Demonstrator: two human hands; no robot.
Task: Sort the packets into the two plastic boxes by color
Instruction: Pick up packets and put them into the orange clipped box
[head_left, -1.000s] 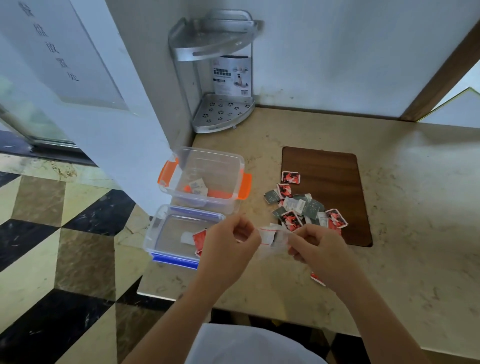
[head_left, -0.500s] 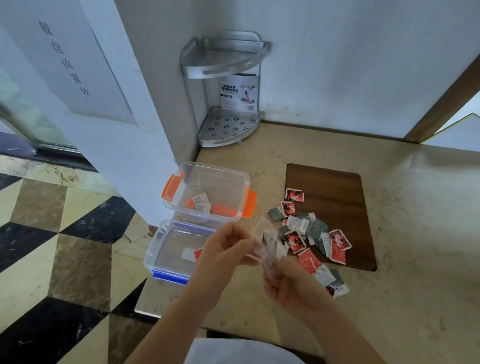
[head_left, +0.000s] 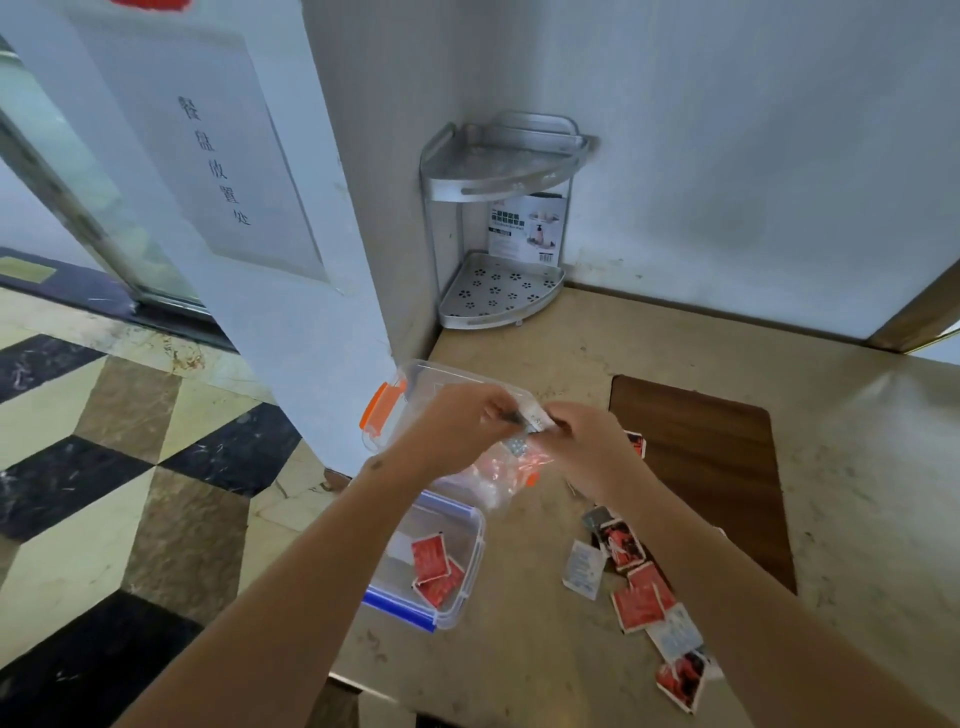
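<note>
- A small pale packet is pinched between the fingers of the left hand and the right hand, held above the box with orange clips.
- A clear plastic bag hangs beneath the hands; which fingers hold it cannot be told.
- Red packets are seen lying in the box with blue clips, just nearer on the counter.
- More loose packets, red and pale mixed, are scattered on the counter to the right, beside a dark wooden board.
- The step in hand is judged to be the sorting of a pale packet.
- Next, release over the orange-clipped box is called for, with the bag kept clear.
</note>
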